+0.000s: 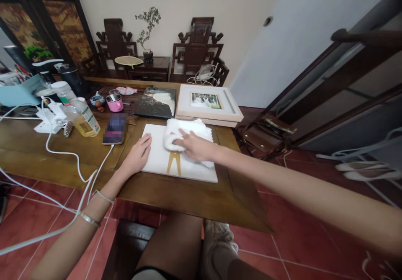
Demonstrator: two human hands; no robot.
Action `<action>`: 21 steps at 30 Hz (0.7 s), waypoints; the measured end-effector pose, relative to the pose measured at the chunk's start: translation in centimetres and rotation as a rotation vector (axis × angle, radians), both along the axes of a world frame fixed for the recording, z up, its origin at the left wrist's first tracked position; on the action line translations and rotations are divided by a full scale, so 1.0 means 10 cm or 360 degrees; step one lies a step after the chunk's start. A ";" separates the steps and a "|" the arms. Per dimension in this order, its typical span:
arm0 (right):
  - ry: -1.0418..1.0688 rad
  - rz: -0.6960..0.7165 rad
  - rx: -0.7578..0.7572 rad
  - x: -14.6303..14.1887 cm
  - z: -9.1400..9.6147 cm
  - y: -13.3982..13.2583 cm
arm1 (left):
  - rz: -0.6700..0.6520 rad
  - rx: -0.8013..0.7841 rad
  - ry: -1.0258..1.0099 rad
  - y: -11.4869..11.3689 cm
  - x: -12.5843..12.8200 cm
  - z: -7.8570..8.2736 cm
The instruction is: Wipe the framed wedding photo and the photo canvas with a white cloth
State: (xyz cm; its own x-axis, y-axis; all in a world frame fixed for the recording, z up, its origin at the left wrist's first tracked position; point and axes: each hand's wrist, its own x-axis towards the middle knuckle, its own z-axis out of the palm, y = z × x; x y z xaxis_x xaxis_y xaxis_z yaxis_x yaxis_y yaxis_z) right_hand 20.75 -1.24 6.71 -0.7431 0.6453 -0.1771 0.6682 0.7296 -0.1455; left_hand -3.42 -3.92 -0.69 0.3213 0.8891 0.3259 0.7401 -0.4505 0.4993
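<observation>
While our left hand (pixel 138 154) lies flat and open, palm down, on the left edge of the white board (pixel 157 163), our right hand (pixel 196 148) rests palm down on top of the white cloth (pixel 188 130). Its fingers are spread loosely over the folds, pressing on the cloth rather than closing around it. The cloth sits bunched on the far right part of the board and spills a little over its right edge. The board lies flat on the wooden table (pixel 194 196), right in front of us, and a gold mark (pixel 174 163) shows on it just beneath the cloth.

Two thin bracelets (pixel 94 213) circle our left wrist. Just behind the board lie a white picture frame (pixel 188 104) and, touching its left side, a dark picture (pixel 155 102). To the left of the board a phone (pixel 115 130) lies on the table with a white cable (pixel 94 175) running from it towards us. Farther left stand a bottle (pixel 83 119) of yellowish liquid and a pink cup (pixel 114 103). A brown bag (pixel 262 135) sits off the table's right end.
</observation>
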 end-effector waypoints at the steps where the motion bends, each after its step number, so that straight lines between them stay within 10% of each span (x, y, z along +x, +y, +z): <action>1: -0.0015 -0.0018 0.0028 -0.04 -0.01 0.08 | -0.0001 0.0001 0.0002 0.00 0.00 0.00; 5: -0.0146 -0.0167 0.0107 -0.24 0.01 0.04 | -0.0001 0.0010 -0.0007 0.00 0.00 0.00; 15: -0.0212 0.0189 -0.0084 -0.38 0.14 -1.19 | 0.0000 0.0005 -0.0017 0.01 0.00 -0.02; 21: -0.0153 0.0087 -0.0044 -0.28 0.14 -0.71 | -0.0006 -0.0005 0.0016 0.01 0.00 -0.02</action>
